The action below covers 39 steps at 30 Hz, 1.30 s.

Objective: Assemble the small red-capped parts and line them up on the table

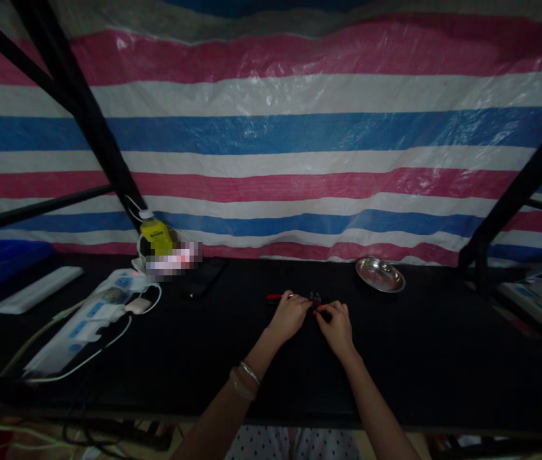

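At frame centre a small dark part (316,298) is pinched between left hand (290,317) and right hand (337,327), both grips closed on it over the black surface (395,358), handling seemingly underway, metal dish (380,275) at right untouched.

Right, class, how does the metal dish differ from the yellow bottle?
The metal dish is silver, low and wide; the yellow bottle is tall, upright, white-capped. The dish lies alone on the right; the bottle stands on the left beside white cables. Both sit at the back of the black table, by the striped tarp.
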Available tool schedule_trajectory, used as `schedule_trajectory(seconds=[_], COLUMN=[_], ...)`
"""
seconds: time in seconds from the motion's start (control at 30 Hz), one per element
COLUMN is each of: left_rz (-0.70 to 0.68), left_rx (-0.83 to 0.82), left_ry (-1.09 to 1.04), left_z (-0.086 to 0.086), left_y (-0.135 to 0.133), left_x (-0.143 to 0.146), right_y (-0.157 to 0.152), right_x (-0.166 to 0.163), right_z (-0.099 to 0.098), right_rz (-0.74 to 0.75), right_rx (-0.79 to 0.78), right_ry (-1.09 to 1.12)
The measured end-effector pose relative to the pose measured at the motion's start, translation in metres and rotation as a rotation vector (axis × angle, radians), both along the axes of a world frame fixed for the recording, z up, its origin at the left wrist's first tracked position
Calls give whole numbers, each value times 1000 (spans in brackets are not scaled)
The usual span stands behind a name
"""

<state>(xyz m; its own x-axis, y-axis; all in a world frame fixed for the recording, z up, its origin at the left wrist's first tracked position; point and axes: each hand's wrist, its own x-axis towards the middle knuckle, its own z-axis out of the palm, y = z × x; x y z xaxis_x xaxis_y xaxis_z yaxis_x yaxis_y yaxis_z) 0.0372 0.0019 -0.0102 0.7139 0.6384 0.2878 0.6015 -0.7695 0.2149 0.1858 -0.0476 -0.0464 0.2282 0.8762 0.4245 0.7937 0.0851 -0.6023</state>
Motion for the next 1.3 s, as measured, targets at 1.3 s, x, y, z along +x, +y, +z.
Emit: schedule_trajectory(seconds=[1.3], left_rz=[-23], left_rx=[-86], left_ry=[-591], left_z=[-15], left_y=[-2], left_x=[-2], right_y=[1], right_x=[-4], right_z=[9], right_rz=[121], right_rx=[139], right_ry=[478])
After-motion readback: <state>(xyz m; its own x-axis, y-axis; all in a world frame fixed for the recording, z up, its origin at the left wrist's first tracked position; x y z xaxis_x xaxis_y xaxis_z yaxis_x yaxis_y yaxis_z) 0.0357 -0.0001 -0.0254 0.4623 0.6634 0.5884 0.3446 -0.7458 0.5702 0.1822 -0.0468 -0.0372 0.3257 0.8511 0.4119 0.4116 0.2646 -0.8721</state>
